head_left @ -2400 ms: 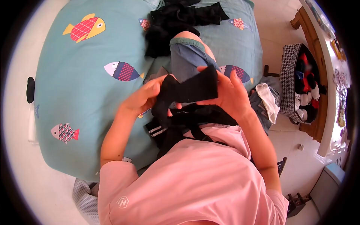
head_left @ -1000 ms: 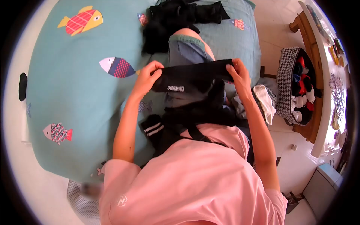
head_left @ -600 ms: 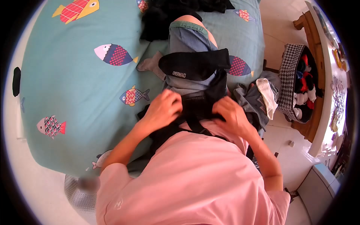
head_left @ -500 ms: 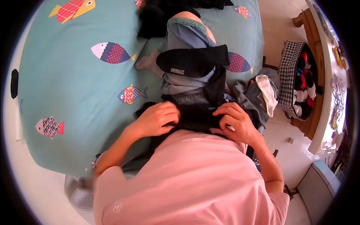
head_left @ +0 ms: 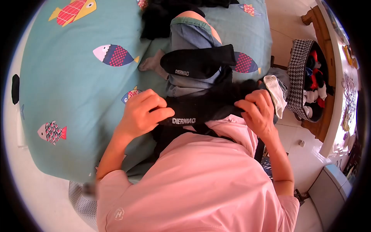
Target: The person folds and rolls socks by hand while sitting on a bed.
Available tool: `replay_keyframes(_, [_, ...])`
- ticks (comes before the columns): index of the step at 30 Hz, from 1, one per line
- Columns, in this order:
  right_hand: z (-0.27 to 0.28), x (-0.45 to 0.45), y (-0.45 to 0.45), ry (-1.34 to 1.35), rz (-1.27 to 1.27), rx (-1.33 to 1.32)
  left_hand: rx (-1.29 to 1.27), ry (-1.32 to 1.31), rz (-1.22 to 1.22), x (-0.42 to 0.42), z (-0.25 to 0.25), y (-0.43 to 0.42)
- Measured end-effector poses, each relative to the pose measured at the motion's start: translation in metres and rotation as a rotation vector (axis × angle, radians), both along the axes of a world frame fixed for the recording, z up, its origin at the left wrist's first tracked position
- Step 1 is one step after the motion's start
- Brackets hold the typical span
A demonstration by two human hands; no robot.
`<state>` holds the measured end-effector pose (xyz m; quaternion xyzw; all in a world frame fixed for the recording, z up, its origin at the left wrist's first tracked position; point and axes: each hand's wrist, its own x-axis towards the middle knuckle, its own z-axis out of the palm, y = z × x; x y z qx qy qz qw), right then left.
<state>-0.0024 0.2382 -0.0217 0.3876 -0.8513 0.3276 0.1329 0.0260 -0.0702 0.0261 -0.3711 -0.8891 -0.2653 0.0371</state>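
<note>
A black sock with white lettering is stretched sideways above my lap. My left hand pinches its left end, near the lettering. At the other end, my right hand has its fingers closed on the sock. Just beyond lies a second black sock with the same kind of lettering, draped flat across the denim-covered leg. A greyish sock sticks out to the left of it. Beside my right hand rests a white sock on grey-blue fabric.
The bed has a teal sheet with printed fish. Black clothing is heaped at its far side. On the right, a houndstooth box holds several red, black and white socks on a wooden bench. A grey cabinet stands lower right.
Both hands have risen a little and moved apart, lifting the black sock from my lap and pulling it out straight, so its lettering now shows. The sock on the leg stays put.
</note>
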Motion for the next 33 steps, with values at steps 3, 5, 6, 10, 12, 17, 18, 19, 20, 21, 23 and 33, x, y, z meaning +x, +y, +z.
replay_keyframes(3, [-0.021,-0.003,0.008,-0.021,0.087,0.137,-0.1,-0.062,-0.05,0.005,-0.027,0.002])
replay_keyframes(5, [-0.042,0.003,0.015,-0.144,0.085,0.139,-0.096,-0.236,-0.058,0.014,-0.051,0.0])
replay_keyframes(6, [-0.048,0.009,0.018,-0.2,0.052,0.084,-0.057,-0.241,0.007,0.013,-0.047,-0.002])
replay_keyframes(10, [-0.055,0.01,0.022,-0.446,-0.213,-0.073,0.316,-0.611,0.558,0.012,-0.066,-0.02])
replay_keyframes(12, [-0.051,0.002,0.016,-0.569,-0.279,-0.127,0.189,-0.68,0.558,0.013,-0.076,-0.022])
replay_keyframes(17, [-0.052,-0.005,-0.019,-0.482,-0.243,-0.105,0.21,-0.705,0.548,0.025,-0.095,-0.01])
replay_keyframes(18, [-0.059,-0.007,-0.023,-0.508,-0.206,-0.111,0.261,-0.709,0.574,0.024,-0.094,-0.003])
replay_keyframes(19, [-0.061,-0.008,-0.025,-0.533,-0.169,-0.115,0.241,-0.584,0.544,0.02,-0.092,0.004])
replay_keyframes(20, [-0.061,-0.007,-0.026,-0.54,-0.119,-0.122,0.22,-0.461,0.51,0.016,-0.087,0.011])
replay_keyframes(21, [-0.056,-0.006,-0.03,-0.516,-0.191,-0.147,0.195,-0.342,0.47,0.011,-0.082,0.018])
replay_keyframes(23, [-0.045,-0.003,-0.035,-0.469,-0.328,-0.194,0.184,-0.258,0.3,-0.009,-0.077,0.035])
replay_keyframes(33, [-0.112,-0.015,0.013,-0.847,-0.526,-0.331,-0.118,-0.299,0.026,-0.052,-0.07,0.085])
